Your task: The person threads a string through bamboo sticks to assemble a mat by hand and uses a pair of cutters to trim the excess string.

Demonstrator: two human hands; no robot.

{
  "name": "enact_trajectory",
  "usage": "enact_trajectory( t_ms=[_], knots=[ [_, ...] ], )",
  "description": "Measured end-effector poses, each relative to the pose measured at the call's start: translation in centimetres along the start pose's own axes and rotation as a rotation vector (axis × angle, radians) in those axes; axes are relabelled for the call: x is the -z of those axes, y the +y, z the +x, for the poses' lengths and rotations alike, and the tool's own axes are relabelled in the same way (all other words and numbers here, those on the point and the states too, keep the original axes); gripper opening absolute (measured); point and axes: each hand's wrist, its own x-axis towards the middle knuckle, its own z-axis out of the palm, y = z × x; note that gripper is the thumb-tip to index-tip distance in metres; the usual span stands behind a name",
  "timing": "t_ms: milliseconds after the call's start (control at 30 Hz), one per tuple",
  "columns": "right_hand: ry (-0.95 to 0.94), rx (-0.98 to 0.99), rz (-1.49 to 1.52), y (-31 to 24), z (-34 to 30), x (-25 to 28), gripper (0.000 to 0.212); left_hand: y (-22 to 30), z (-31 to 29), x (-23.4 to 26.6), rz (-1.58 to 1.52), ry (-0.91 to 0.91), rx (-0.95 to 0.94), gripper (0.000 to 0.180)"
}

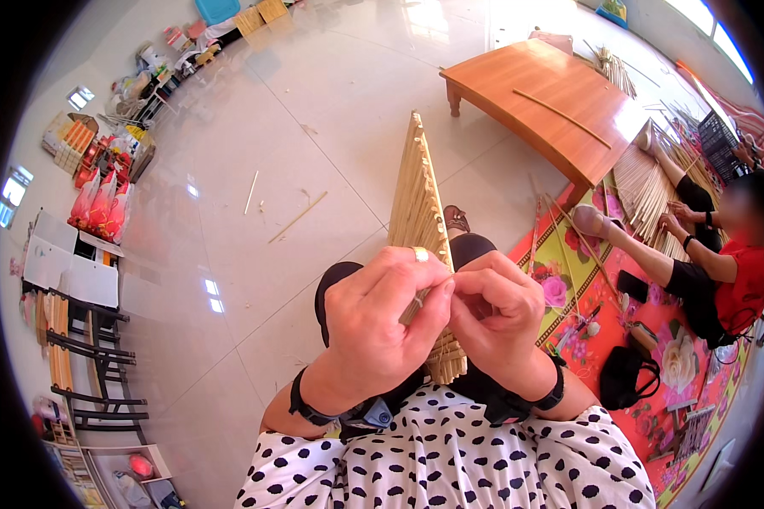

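A mat of straw-coloured stalks (412, 208) stands edge-up between my knees, tapering to a point at its far end. Along its right edge runs a row of pale cut stalk ends or stitches; its near end rests by my lap. My left hand (386, 310), with a gold-coloured ring, pinches thumb and finger together at this edge. Right beside it, my right hand (499, 312) pinches too, its fingertips meeting those of the left. What lies between the fingertips is too small to make out. A pale strand shows near the left thumb.
A low wooden table (543, 93) with one long stalk on it stands ahead right. On the right, another person (730, 263) sits on a floral mat (552, 293) handling a spread of stalks (645, 191). A black bag (624, 377) lies there. Stacked folding furniture (93, 365) lines the left.
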Motion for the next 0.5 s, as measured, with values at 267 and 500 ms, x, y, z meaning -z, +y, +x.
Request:
enact_trajectory(
  t_ms=[267,500],
  knots=[
    [0.020,0.066,-0.091,0.0,0.0,-0.2,0.015,-0.5,-0.1,-0.1,0.001,0.013,-0.029,0.014],
    [-0.052,0.124,-0.135,0.4,0.0,-0.3,0.017,-1.4,-0.7,-0.3,-0.112,0.024,0.061,0.013]
  ],
)
